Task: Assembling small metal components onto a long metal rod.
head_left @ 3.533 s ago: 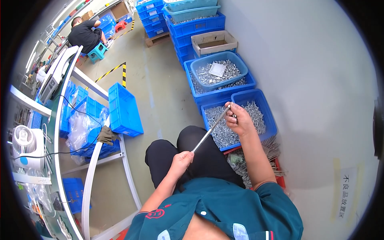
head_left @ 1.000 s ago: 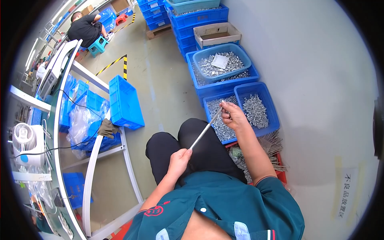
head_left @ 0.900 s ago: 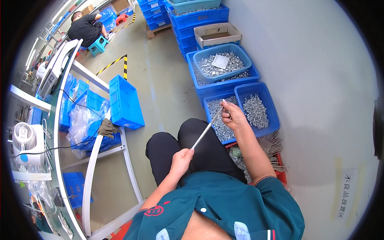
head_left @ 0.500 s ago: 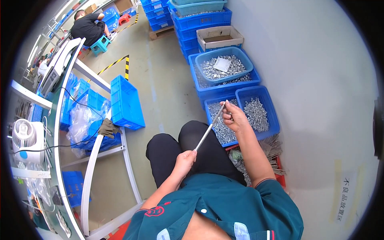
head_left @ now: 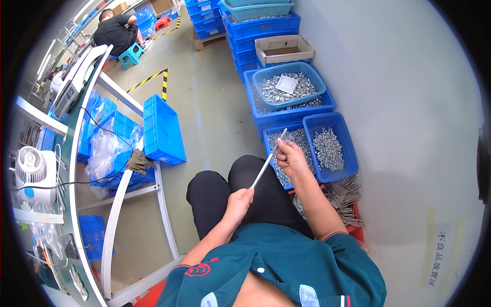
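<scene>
A thin grey metal rod [head_left: 263, 168] slants over my lap, its upper end above a blue bin [head_left: 287, 128] of small silver metal parts. My left hand [head_left: 239, 203] is closed around the rod's lower end. Close to the upper end, the fingers of my right hand [head_left: 291, 157] are pinched on the rod, with the tip sticking out past them. Whether that hand also holds a small part cannot be made out. Right of it stands a second blue bin [head_left: 353, 166] of similar silver parts.
Farther off are a light-blue basket [head_left: 258, 84] of metal parts and stacked blue crates [head_left: 268, 24]. A red bin [head_left: 359, 233] with thin rods sits low by my right side. To the left, a workbench [head_left: 76, 148] carries a white fan [head_left: 37, 171]. A person [head_left: 115, 36] sits far left.
My right hand has slid down the rod from its upper tip, so more of the tip shows. The left hand keeps its hold. The view has shifted slightly.
</scene>
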`<state>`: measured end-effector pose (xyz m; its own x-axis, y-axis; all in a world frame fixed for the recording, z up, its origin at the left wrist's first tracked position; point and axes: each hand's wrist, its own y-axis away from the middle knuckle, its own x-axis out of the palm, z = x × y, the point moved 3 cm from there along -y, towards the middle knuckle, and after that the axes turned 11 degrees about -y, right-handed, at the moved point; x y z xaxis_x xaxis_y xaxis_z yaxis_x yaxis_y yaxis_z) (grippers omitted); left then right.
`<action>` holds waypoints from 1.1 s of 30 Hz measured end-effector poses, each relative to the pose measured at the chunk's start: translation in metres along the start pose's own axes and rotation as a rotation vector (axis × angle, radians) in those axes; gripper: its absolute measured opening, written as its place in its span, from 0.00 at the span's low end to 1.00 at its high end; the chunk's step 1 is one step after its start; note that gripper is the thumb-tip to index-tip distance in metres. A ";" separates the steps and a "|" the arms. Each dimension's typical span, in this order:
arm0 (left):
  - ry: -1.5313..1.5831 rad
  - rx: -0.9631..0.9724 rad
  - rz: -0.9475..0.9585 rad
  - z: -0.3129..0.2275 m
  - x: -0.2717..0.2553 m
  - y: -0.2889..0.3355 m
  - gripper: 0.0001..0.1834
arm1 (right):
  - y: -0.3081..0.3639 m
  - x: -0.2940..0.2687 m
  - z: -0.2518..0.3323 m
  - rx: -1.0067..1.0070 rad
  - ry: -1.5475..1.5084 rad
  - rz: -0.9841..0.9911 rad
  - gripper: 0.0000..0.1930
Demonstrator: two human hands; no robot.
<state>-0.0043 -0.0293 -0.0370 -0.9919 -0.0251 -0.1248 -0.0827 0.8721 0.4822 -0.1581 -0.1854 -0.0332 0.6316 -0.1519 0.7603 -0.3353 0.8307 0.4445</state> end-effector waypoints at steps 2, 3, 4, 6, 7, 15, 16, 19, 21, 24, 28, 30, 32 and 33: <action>0.032 -0.022 0.025 -0.005 0.003 -0.002 0.20 | 0.001 -0.003 0.004 0.029 0.048 0.043 0.06; 0.064 -0.043 0.045 -0.007 0.004 -0.003 0.20 | 0.003 -0.006 0.005 0.027 0.047 0.038 0.06; 0.064 -0.045 0.046 -0.008 0.003 -0.003 0.20 | 0.005 -0.004 0.004 0.083 0.133 0.066 0.07; 0.086 -0.054 0.052 -0.011 0.001 -0.003 0.20 | 0.010 -0.001 0.001 0.191 0.208 0.112 0.10; 0.089 -0.060 0.051 -0.011 0.000 -0.002 0.20 | 0.013 -0.001 0.002 0.202 0.239 0.144 0.10; 0.103 -0.038 0.068 -0.013 -0.004 -0.002 0.20 | -0.006 -0.040 0.018 0.335 -0.344 -0.024 0.12; 0.098 -0.038 0.073 -0.012 -0.005 0.000 0.20 | -0.009 -0.046 0.016 0.335 -0.346 -0.027 0.12; 0.084 -0.021 0.072 -0.010 -0.008 0.001 0.20 | -0.014 -0.055 0.014 0.344 -0.510 0.024 0.10; 0.070 -0.024 0.066 -0.006 -0.011 0.004 0.19 | -0.014 -0.051 0.016 0.324 -0.544 0.032 0.10; 0.024 -0.027 0.069 -0.002 -0.015 0.008 0.19 | -0.014 -0.047 0.024 0.286 -0.547 0.081 0.08; -0.059 -0.020 0.072 0.001 -0.019 0.014 0.19 | -0.013 -0.041 0.032 0.228 -0.537 0.119 0.06; -0.084 0.021 0.066 0.008 -0.018 0.013 0.19 | -0.013 -0.039 0.034 0.208 -0.531 0.127 0.05; -0.110 0.060 0.059 0.010 -0.017 0.012 0.19 | -0.011 -0.036 0.035 0.209 -0.541 0.087 0.06; -0.117 0.074 0.056 0.012 -0.017 0.011 0.19 | -0.011 -0.035 0.036 0.209 -0.541 0.089 0.06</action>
<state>0.0132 -0.0136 -0.0394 -0.9764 0.0782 -0.2013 -0.0155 0.9042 0.4268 -0.2012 -0.2080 -0.0473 0.1669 -0.3841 0.9081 -0.5360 0.7377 0.4105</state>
